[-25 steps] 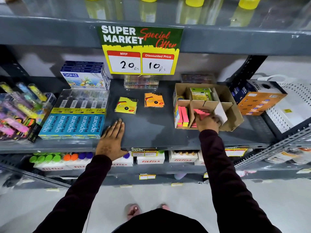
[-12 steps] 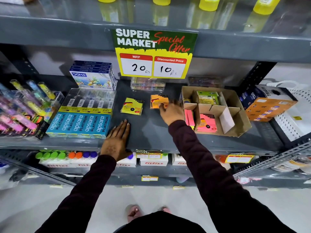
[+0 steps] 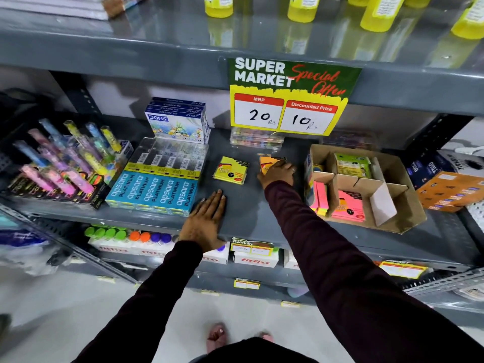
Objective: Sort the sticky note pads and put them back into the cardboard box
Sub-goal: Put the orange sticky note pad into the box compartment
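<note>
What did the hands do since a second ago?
The right hand left the cardboard box, where it had put down pink pads, and moved left onto the orange pads. The left hand stayed flat on the shelf; the yellow pads did not move.

Yellow pad [image 3: 230, 170], orange pad [image 3: 267, 161], pink pads [image 3: 349, 205] in a brown box [image 3: 408, 216], grey shelf [image 3: 251, 205], maroon sleeves [image 3: 314, 231].

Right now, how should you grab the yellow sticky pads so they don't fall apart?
The yellow sticky pads lie flat in a slightly fanned pile on the shelf, open all round. Probably come from above and pinch the left and right edges, squeezing the whole pile together.
</note>
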{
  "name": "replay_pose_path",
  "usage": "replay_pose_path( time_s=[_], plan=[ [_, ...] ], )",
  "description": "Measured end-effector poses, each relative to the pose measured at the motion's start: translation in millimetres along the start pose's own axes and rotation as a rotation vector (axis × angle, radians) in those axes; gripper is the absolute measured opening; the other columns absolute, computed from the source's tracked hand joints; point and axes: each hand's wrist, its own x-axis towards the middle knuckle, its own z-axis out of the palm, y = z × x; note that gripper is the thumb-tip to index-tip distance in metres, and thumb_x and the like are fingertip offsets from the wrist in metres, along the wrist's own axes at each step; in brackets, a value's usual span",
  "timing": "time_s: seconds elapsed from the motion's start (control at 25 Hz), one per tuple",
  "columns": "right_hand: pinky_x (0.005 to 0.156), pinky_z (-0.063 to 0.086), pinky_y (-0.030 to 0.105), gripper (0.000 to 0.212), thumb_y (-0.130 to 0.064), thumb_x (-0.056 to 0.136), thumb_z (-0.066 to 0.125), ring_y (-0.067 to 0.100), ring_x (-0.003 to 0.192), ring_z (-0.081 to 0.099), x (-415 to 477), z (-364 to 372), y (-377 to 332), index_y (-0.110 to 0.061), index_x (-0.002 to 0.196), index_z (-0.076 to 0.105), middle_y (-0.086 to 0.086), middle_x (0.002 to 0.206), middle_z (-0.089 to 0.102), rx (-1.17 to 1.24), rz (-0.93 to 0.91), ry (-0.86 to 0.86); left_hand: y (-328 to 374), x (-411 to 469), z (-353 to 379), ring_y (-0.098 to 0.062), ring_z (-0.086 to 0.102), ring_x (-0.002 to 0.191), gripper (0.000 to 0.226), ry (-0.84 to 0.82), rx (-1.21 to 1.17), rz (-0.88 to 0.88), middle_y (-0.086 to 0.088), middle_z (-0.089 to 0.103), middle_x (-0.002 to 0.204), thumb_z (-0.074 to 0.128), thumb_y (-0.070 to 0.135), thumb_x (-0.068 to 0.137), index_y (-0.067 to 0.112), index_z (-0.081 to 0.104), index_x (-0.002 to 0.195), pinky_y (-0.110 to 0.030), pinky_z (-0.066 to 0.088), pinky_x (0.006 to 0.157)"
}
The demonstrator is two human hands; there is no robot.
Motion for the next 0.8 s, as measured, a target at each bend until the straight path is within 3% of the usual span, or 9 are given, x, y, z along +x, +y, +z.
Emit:
replay_pose_path(
  time_s=[0.12, 0.2, 0.36, 0.44, 0.6, 0.8],
  plan=[
    [0.110, 0.034, 0.045, 0.096, -0.054, 0.086, 0.056, 0.043, 0.134, 0.030, -7, -1, 5, 0.009, 0.146, 0.016, 0.030, 0.145, 0.032, -0.009, 0.008, 0.020, -3, 0, 3, -0.028, 0.031, 0.134, 0.110, -0.012, -0.052, -0.014, -0.015, 0.030, 0.149, 0.057, 0.063, 0.055, 0.003, 0.029, 0.142, -0.038, 0.017, 0.110],
    [0.109, 0.034, 0.045, 0.096, -0.056, 0.086, 0.052, 0.043, 0.131, 0.034, -21, -7, 9, 0.010, 0.146, 0.016, 0.032, 0.143, 0.035, -0.044, -0.031, 0.064, -3, 1, 4, -0.029, 0.031, 0.134, 0.114, -0.015, -0.056, -0.023, -0.015, 0.029, 0.150, 0.069, 0.059, 0.052, 0.004, 0.027, 0.143, -0.040, 0.022, 0.109],
    [0.111, 0.028, 0.048, 0.090, -0.053, 0.090, 0.046, 0.044, 0.129, 0.037, -69, -45, 39, 0.012, 0.145, 0.016, 0.036, 0.139, 0.039, -0.051, -0.136, 0.288, 2, 2, 2, -0.031, 0.029, 0.135, 0.122, 0.003, 0.004, -0.005, -0.016, 0.022, 0.151, 0.084, 0.047, 0.049, 0.002, 0.022, 0.144, -0.040, 0.017, 0.109],
    [0.110, 0.029, 0.048, 0.088, -0.051, 0.091, 0.047, 0.043, 0.127, 0.038, -84, -63, 73, 0.013, 0.144, 0.019, 0.036, 0.137, 0.042, -0.032, -0.066, 0.378, 2, 1, 2, -0.030, 0.027, 0.136, 0.121, 0.011, 0.023, -0.002, -0.015, 0.021, 0.151, 0.083, 0.048, 0.051, 0.002, 0.021, 0.144, -0.039, 0.017, 0.109],
    [0.109, 0.029, 0.048, 0.079, -0.048, 0.090, 0.052, 0.045, 0.127, 0.038, -92, -75, 144, 0.014, 0.134, 0.034, 0.039, 0.133, 0.044, 0.066, 0.216, 0.332, -1, 1, 8, -0.032, 0.035, 0.131, 0.121, 0.014, 0.054, 0.014, -0.020, 0.034, 0.146, 0.085, 0.050, 0.044, -0.002, 0.032, 0.139, -0.044, 0.028, 0.105],
    [0.113, 0.025, 0.048, 0.074, -0.044, 0.090, 0.054, 0.045, 0.132, 0.034, -64, -44, 174, 0.008, 0.138, 0.032, 0.037, 0.139, 0.040, 0.247, 0.262, 0.222, -3, 2, 10, -0.030, 0.026, 0.136, 0.126, -0.009, 0.074, 0.017, -0.018, 0.027, 0.149, 0.082, 0.059, 0.046, 0.000, 0.025, 0.142, -0.045, 0.022, 0.108]
  ],
)
